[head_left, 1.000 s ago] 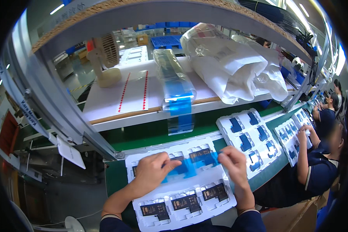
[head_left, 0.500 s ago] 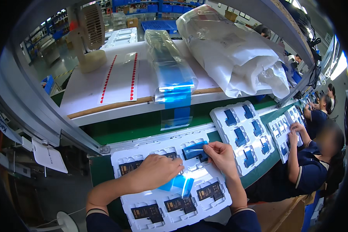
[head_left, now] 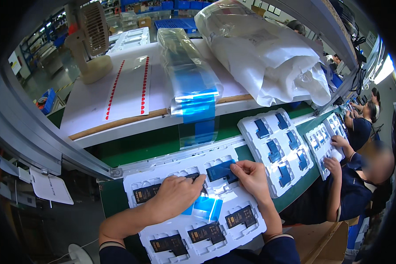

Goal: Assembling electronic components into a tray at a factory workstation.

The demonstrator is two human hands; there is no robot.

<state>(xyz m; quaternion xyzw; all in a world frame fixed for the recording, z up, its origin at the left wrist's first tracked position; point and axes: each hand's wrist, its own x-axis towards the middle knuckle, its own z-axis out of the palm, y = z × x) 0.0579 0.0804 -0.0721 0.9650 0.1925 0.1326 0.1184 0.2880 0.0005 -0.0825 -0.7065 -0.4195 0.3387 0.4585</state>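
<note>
A white moulded tray (head_left: 171,222) in front of me holds several black L-shaped phone batteries (head_left: 207,233). In its upper right pocket, one battery is covered by blue film (head_left: 221,171). At that film's right end, my right hand (head_left: 253,177) pinches with thumb and index finger; the exact grip is partly hidden. My left hand (head_left: 176,196) is over the tray's middle, fingers curled and index finger pointing at the covered battery. Clear-and-blue film strips (head_left: 207,207) stick out from beneath its fingers, and the hand hides part of another battery.
A second white tray (head_left: 275,154) with blue-covered batteries lies to the right. The shelf (head_left: 90,103) above carries a fan (head_left: 92,44), a sheet with red tabs (head_left: 127,88), a stack of film strips (head_left: 189,79) and a white bag (head_left: 268,57). A co-worker (head_left: 352,180) sits at right.
The film on the battery now lies flatter over it. My left hand's index finger has stretched toward that battery. The co-worker's hands have moved apart.
</note>
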